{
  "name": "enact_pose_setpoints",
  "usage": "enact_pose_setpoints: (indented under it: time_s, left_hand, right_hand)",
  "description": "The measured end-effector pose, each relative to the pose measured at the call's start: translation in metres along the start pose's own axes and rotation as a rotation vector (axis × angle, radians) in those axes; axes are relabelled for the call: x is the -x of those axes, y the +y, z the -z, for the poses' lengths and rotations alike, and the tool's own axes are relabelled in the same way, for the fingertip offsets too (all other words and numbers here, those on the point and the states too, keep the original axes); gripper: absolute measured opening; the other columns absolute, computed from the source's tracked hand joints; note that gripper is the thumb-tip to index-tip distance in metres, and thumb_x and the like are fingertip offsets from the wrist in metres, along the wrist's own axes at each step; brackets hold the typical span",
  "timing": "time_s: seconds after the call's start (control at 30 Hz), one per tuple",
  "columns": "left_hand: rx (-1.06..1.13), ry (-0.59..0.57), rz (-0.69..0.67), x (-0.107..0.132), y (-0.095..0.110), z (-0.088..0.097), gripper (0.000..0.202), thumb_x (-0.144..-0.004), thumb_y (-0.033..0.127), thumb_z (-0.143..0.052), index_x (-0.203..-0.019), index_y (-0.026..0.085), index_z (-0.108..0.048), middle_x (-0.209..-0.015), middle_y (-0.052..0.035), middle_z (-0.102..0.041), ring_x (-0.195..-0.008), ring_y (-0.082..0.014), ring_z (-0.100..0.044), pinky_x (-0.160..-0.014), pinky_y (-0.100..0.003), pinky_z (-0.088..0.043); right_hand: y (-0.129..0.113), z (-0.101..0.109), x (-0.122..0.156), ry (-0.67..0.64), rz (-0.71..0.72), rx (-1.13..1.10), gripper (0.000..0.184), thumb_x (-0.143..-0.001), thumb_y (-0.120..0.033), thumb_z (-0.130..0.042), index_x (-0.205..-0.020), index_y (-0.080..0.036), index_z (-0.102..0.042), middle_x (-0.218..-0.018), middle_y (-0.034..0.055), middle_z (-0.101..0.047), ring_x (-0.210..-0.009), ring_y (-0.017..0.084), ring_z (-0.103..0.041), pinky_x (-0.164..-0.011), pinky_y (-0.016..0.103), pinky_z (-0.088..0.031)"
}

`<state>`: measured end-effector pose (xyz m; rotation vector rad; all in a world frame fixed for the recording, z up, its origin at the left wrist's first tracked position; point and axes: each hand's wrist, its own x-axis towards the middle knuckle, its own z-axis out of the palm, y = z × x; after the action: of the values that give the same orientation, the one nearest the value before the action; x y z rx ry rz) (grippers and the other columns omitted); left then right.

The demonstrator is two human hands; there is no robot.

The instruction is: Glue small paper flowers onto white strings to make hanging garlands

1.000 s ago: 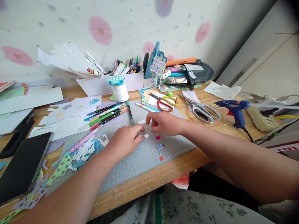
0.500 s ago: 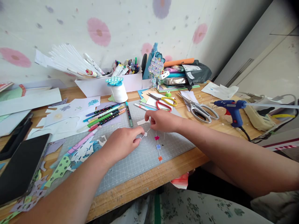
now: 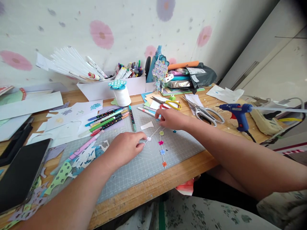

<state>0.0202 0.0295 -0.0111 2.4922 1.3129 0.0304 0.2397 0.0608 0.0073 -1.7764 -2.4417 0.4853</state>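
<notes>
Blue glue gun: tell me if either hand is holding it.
No, the blue glue gun sits untouched on the table, apart from the right hand.

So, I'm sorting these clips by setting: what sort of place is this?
Probably a home craft desk: a gridded cutting mat, a blue glue gun, scissors and marker pens lie on a wooden table by flowered wallpaper.

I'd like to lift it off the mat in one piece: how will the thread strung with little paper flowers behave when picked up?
Probably floppy: the flower string lies limp on the cutting mat, taut only between the left hand and right hand. Likely very light, and the tiny flowers look easy to crease.
</notes>
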Motion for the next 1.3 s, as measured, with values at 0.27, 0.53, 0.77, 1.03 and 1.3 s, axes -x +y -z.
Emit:
enact_pose_setpoints:
  time_s: [0.27, 0.53, 0.77, 1.03, 1.3]
  left_hand:
    - [0.044, -0.002, -0.008, 0.001, 0.000, 0.002, 0.020, -0.084, 0.029, -0.048, -0.095, 0.026, -0.064, -0.062, 0.0024, -0.061, -0.061, -0.0169, -0.055, -0.057, -0.026, -0.031]
    - [0.133, 0.095, 0.011, 0.003, 0.000, 0.008, 0.021, -0.086, 0.027, -0.041, -0.085, 0.024, -0.061, -0.064, 0.0023, -0.060, -0.061, -0.0158, -0.054, -0.057, -0.025, -0.032]
    - [0.251, 0.279, 0.038, 0.005, 0.002, 0.005, 0.017, -0.085, 0.031, -0.046, -0.084, 0.023, -0.061, -0.053, 0.0071, -0.049, -0.049, -0.0115, -0.044, -0.051, -0.022, -0.032]
    - [0.316, 0.354, 0.024, 0.006, 0.002, 0.004, 0.018, -0.085, 0.032, -0.048, -0.083, 0.021, -0.062, -0.059, 0.0061, -0.058, -0.052, -0.0103, -0.048, -0.053, -0.022, -0.035]
    - [0.335, 0.439, 0.024, 0.004, 0.000, 0.001, 0.018, -0.084, 0.033, -0.049, -0.080, 0.021, -0.063, -0.055, 0.0061, -0.055, -0.050, -0.0108, -0.048, -0.052, -0.022, -0.037]
  right_hand:
    - [0.012, -0.005, -0.001, 0.136, 0.074, 0.046, 0.028, -0.078, -0.015, -0.057, -0.104, -0.019, -0.065, -0.097, 0.0074, -0.065, -0.085, 0.019, -0.058, -0.069, 0.028, -0.039]
    - [0.019, 0.008, 0.017, 0.137, -0.104, -0.968, 0.012, -0.077, -0.016, -0.058, -0.081, -0.017, -0.068, -0.081, 0.0034, -0.065, -0.070, 0.012, -0.057, -0.064, 0.025, -0.047]
    - [-0.001, 0.014, 0.040, -0.067, -0.059, -1.477, 0.009, -0.069, -0.019, -0.071, -0.077, -0.015, -0.069, -0.073, -0.0002, -0.062, -0.067, 0.009, -0.058, -0.063, 0.021, -0.048]
    - [-0.012, 0.010, 0.045, -0.090, 0.044, -1.535, 0.020, -0.065, -0.026, -0.080, -0.070, -0.015, -0.064, -0.065, -0.0037, -0.059, -0.060, 0.007, -0.054, -0.064, 0.022, -0.047]
    - [0.027, 0.028, 0.064, 0.119, -0.020, -1.398, 0.022, -0.058, -0.016, -0.080, -0.058, -0.016, -0.058, -0.073, -0.0022, -0.063, -0.065, 0.008, -0.058, -0.062, 0.022, -0.050]
